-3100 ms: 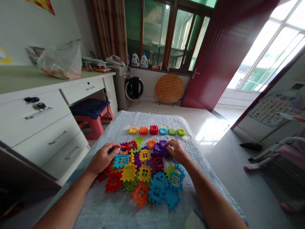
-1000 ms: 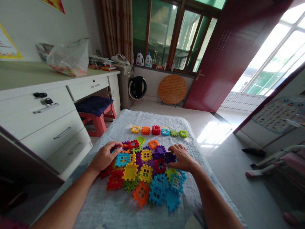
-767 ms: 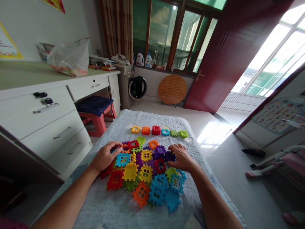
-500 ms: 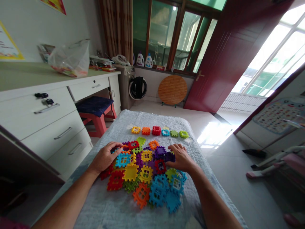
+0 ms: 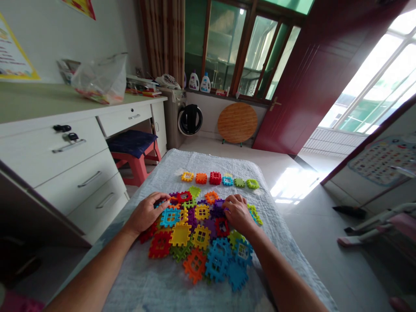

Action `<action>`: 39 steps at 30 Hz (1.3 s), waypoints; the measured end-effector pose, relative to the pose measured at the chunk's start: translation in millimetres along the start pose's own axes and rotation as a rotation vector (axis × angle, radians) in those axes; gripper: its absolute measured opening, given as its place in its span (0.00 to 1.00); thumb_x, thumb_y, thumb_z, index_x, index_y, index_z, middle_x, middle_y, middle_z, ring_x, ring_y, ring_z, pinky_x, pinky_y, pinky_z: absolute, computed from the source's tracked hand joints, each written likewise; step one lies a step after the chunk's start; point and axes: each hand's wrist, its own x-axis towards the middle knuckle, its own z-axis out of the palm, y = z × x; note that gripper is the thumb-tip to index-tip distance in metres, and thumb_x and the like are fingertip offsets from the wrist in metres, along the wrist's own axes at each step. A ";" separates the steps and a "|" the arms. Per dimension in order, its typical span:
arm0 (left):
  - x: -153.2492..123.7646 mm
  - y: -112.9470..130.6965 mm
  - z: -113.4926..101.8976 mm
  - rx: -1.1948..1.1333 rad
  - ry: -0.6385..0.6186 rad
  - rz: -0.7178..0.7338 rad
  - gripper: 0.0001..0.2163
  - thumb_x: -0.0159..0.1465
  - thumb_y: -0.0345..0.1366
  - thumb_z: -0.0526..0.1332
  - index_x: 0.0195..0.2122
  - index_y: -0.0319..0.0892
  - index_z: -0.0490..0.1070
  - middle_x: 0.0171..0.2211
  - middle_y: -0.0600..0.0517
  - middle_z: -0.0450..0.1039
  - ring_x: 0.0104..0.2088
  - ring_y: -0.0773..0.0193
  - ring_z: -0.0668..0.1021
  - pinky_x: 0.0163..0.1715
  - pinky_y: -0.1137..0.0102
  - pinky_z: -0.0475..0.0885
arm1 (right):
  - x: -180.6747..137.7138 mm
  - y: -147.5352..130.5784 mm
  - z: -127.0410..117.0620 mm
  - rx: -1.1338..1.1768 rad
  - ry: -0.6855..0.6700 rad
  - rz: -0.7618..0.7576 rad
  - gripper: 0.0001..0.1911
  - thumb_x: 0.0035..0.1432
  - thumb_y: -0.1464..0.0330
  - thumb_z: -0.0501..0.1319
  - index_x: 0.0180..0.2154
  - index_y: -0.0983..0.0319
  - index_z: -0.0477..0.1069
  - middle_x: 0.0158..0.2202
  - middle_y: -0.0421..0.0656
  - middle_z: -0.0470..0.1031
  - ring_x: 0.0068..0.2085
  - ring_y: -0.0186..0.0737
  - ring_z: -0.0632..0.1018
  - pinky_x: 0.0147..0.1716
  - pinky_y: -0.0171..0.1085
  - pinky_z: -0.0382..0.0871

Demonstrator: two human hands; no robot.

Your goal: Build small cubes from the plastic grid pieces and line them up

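A: What are we recording for the right hand [image 5: 238, 211]?

B: We are finding it over the purple pieces [image 5: 217, 207], towards the right of the pile [image 5: 180, 234]; its fingers are bending down at them, but the hand is hiding whether the grip is pinching one.

A: And the left hand [image 5: 147, 213]?

B: We are noting fingers curling towards the thumb beside an orange piece [image 5: 173, 199] at the pile's left edge; we are unable to tell whether anything is being pinched.

A: What handling are we advising?

B: We are advising a light grip on one toothed edge and a straight lift, as neighbours like the red window piece [image 5: 222, 227] are possibly snagging. The row of small pieces [image 5: 215, 177] is lying apart, beyond the pile, on the cloth-covered surface [image 5: 146, 268].
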 end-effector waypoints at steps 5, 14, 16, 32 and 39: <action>0.1 2.1 -0.8 0.012 -0.003 0.004 0.16 0.60 0.49 0.55 0.40 0.43 0.73 0.42 0.49 0.75 0.45 0.57 0.76 0.48 0.65 0.69 | 2.0 4.1 -7.4 0.236 0.141 -0.039 0.06 0.58 0.72 0.56 0.36 0.58 0.72 0.41 0.43 0.73 0.45 0.43 0.68 0.46 0.43 0.60; -0.4 -1.6 -0.1 -0.002 -0.021 -0.007 0.16 0.60 0.49 0.56 0.41 0.44 0.72 0.42 0.50 0.75 0.45 0.58 0.76 0.48 0.66 0.69 | -0.9 26.8 -11.6 0.551 0.219 0.259 0.09 0.60 0.65 0.53 0.37 0.61 0.68 0.26 0.38 0.68 0.28 0.34 0.67 0.30 0.34 0.61; -0.5 -2.1 0.1 -0.005 -0.020 -0.006 0.16 0.60 0.49 0.56 0.41 0.43 0.72 0.42 0.50 0.75 0.44 0.58 0.76 0.48 0.66 0.69 | -0.7 28.3 -10.6 0.553 0.228 0.276 0.09 0.59 0.65 0.52 0.36 0.61 0.69 0.26 0.38 0.67 0.28 0.34 0.67 0.30 0.34 0.61; 0.2 2.2 -0.1 -0.001 -0.004 0.007 0.16 0.60 0.49 0.56 0.40 0.43 0.73 0.42 0.50 0.75 0.44 0.58 0.76 0.48 0.66 0.70 | 1.6 34.6 -5.7 0.282 0.185 0.248 0.12 0.57 0.63 0.56 0.43 0.59 0.68 0.42 0.44 0.75 0.45 0.44 0.72 0.46 0.42 0.62; -0.2 4.1 -0.8 -0.018 0.002 -0.008 0.16 0.61 0.49 0.55 0.40 0.43 0.73 0.42 0.49 0.74 0.43 0.58 0.75 0.47 0.66 0.70 | -13.7 21.6 -32.0 -0.007 -0.135 0.075 0.29 0.42 0.55 0.69 0.45 0.59 0.68 0.40 0.45 0.72 0.44 0.49 0.67 0.43 0.45 0.58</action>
